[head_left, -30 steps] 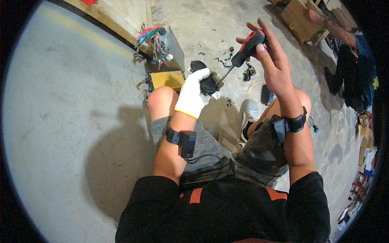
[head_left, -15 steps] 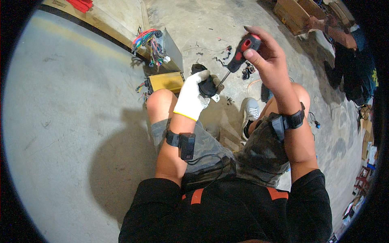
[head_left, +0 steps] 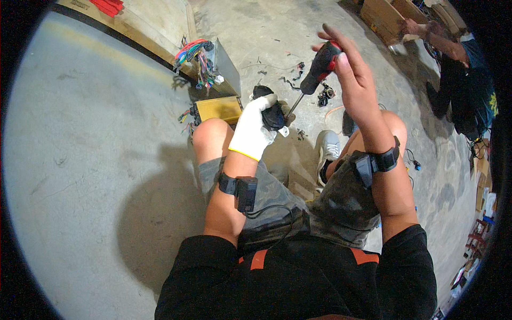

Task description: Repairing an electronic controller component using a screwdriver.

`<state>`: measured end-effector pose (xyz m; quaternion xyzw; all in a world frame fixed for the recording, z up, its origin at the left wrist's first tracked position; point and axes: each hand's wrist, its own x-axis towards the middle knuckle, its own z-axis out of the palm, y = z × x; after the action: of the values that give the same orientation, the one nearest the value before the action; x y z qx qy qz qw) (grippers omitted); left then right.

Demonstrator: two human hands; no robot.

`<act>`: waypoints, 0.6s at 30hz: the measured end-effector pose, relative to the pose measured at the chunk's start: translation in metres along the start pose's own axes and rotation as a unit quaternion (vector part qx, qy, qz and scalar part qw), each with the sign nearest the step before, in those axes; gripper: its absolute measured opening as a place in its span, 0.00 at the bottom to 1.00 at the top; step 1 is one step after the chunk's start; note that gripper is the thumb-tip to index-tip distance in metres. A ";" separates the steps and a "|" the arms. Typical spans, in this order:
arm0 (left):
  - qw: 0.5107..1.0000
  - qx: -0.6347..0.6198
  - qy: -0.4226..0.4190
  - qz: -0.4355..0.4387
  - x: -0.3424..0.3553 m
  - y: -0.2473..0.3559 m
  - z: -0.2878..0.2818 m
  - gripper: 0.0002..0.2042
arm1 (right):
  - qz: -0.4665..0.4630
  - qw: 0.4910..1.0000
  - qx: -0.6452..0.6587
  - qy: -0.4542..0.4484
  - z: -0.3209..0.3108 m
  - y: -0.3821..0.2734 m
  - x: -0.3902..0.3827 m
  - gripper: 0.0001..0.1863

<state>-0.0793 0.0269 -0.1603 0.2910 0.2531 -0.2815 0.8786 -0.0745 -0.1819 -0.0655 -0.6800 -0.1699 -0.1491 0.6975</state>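
My left hand (head_left: pixel 250 124), in a white glove with a yellow cuff edge and dark fingertips, is closed around a black rounded part (head_left: pixel 273 116). What kind of part it is I cannot make out. A screwdriver (head_left: pixel 318 68) with a black and red handle slants down to the left, its thin metal tip against or just beside the part's right side, near the gloved fingers. Bare, my right hand (head_left: pixel 356 74) has its thumb and stretched-out fingers on the handle, with the palm partly turned off it.
Left of my knee lie a gold metal box (head_left: pixel 220 110) and a grey metal box (head_left: pixel 226 68) with a bundle of coloured cables (head_left: pixel 193 57). Small scraps and wires (head_left: pixel 326 94) are scattered on the concrete floor ahead. Another person's arm (head_left: pixel 448 48) reaches to a cardboard box (head_left: pixel 386 21) at far right.
My right hand's fingers have straightened and rolled round the screwdriver handle. The left hand and black part have stayed nearly still. The other person's arm has shifted slightly at the box.
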 end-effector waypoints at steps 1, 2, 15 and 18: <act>1.000 0.008 -0.006 -0.001 -0.002 0.001 -0.001 0.07 | -0.001 0.996 0.091 0.020 0.005 -0.002 0.001 0.24; 1.000 0.015 -0.012 -0.001 -0.003 0.002 -0.001 0.08 | -0.002 0.996 0.092 0.019 0.005 -0.003 -0.001 0.24; 1.000 0.027 -0.001 0.003 0.002 -0.007 -0.001 0.10 | 0.097 0.993 -0.061 -0.006 0.000 -0.015 -0.005 0.13; 0.995 0.089 -0.031 -0.033 -0.001 -0.003 0.003 0.09 | 0.082 0.988 -0.128 0.029 0.025 -0.047 -0.003 0.11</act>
<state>-0.0816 0.0233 -0.1588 0.3505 0.2094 -0.3403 0.8471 -0.0990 -0.1586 -0.0239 -0.7708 -0.0728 -0.1317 0.6191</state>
